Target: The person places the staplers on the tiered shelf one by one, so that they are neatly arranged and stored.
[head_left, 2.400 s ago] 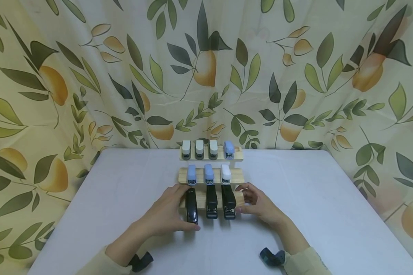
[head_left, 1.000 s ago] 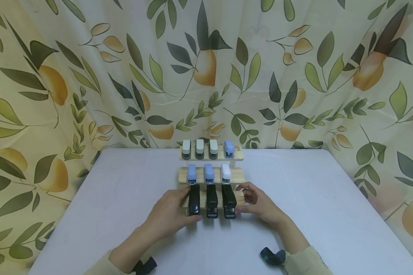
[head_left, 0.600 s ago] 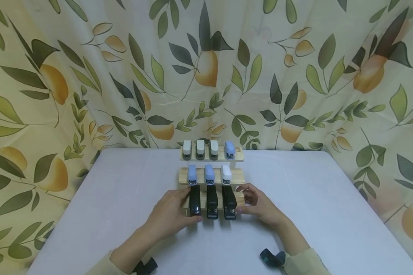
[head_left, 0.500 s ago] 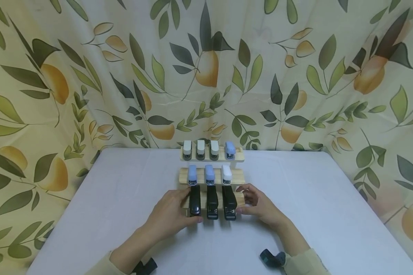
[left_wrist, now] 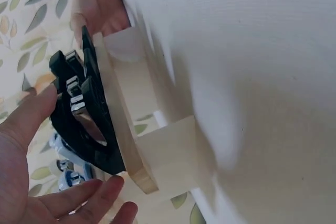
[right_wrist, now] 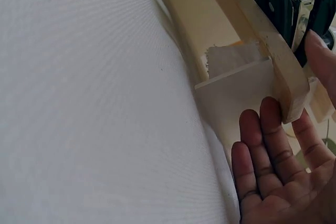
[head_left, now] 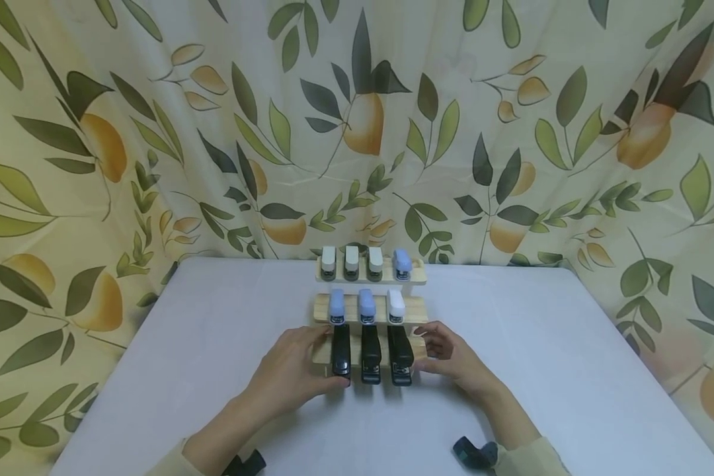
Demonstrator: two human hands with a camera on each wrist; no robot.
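Observation:
My left hand (head_left: 290,363) spans the leftmost black stapler (head_left: 342,350), thumb at its front end and fingers by its back. In the left wrist view this stapler (left_wrist: 68,124) stands on the wooden shelf (left_wrist: 137,169) between thumb and fingertips. Two more black staplers, a middle one (head_left: 370,354) and a right one (head_left: 400,354), share the lowest tier. At the tier's right end is my right hand (head_left: 455,360). Its loosely bent fingers (right_wrist: 270,114) lie against the shelf end and its pale support (right_wrist: 241,90), while its thumb is close beside a black stapler (right_wrist: 273,9).
On the middle tier (head_left: 413,307) sit blue mini staplers (head_left: 366,305) and a white one (head_left: 396,304). Several pale mini staplers (head_left: 352,263) and a blue one (head_left: 402,263) line the top tier. A white cloth (head_left: 232,297) covers the table; a patterned curtain (head_left: 357,185) hangs behind.
Between the two earliest frames, the left hand moved the leftmost black stapler back and slightly right, level with the others. Since then hands and staplers have kept their places; the head view shifted slightly.

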